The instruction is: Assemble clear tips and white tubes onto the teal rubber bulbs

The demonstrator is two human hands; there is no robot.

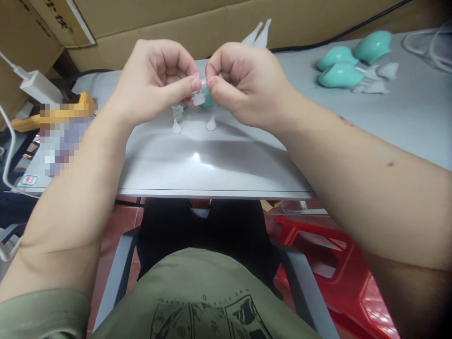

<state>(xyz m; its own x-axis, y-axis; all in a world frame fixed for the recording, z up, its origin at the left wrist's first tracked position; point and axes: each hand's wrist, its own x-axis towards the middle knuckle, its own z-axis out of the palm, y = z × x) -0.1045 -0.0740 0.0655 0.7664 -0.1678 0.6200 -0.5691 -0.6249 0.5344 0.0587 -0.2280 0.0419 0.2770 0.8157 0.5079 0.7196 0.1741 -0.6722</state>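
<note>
Both hands are raised over the grey table (158, 172), close together. My left hand (165, 77) pinches a small clear plastic part (198, 97) between thumb and fingers. The fingertips of my right hand (240, 80) are closed at the right side of that same part; whether they grip a separate piece is hidden. Partly behind the hands, a teal piece (207, 99) shows. Just below them on the table are a white cone-shaped piece (211, 124), a second white cone (176, 127) and a clear piece (177, 112) beside it.
Several teal shells (341, 75) and translucent parts (376, 80) lie at the back right. Two white pointed pieces (262, 35) stand behind my right hand. A yellow object (70, 113) and a white charger (40, 87) are at the left. Cardboard (158, 19) borders the back.
</note>
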